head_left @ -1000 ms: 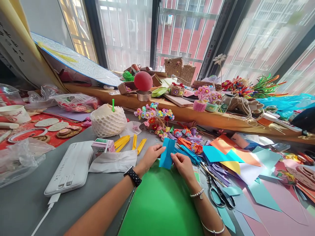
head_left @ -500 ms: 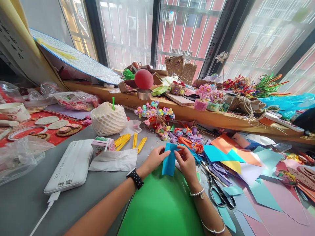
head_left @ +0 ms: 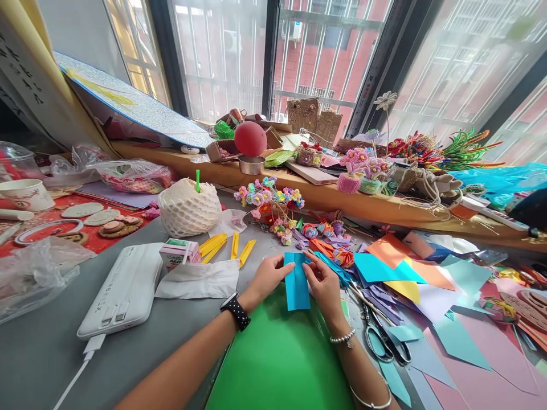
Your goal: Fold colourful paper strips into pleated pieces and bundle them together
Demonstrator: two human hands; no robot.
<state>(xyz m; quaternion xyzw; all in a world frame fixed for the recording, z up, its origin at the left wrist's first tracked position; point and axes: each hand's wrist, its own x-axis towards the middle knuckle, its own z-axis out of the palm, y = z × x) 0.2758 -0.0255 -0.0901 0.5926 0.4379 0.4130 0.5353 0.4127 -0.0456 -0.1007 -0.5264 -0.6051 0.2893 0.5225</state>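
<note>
A small blue strip of paper [head_left: 298, 287] with a lengthwise crease hangs upright between my two hands. My left hand [head_left: 268, 280] pinches its upper left edge, thumb on the near face. On the opposite edge, my right hand [head_left: 323, 283] grips the paper between thumb and fingers. Below both hands lies a glossy green board [head_left: 282, 359]. Folded yellow paper strips [head_left: 213, 246] rest to the left of my left hand. Black-handled scissors [head_left: 384, 336] lie to the right of my right forearm, among purple paper scraps [head_left: 380, 299].
A white power bank [head_left: 123, 285] with a cable, a pink carton [head_left: 179, 253] and a netted coconut [head_left: 189, 208] stand at left. Coloured paper sheets [head_left: 457, 341] spread across the right. Crocheted flowers [head_left: 269, 199] and a ledge holding a red ball [head_left: 250, 138] lie beyond.
The blue paper has opened out flatter and shows wider, its lower end swung slightly right. Both hands keep their hold in nearly the same place.
</note>
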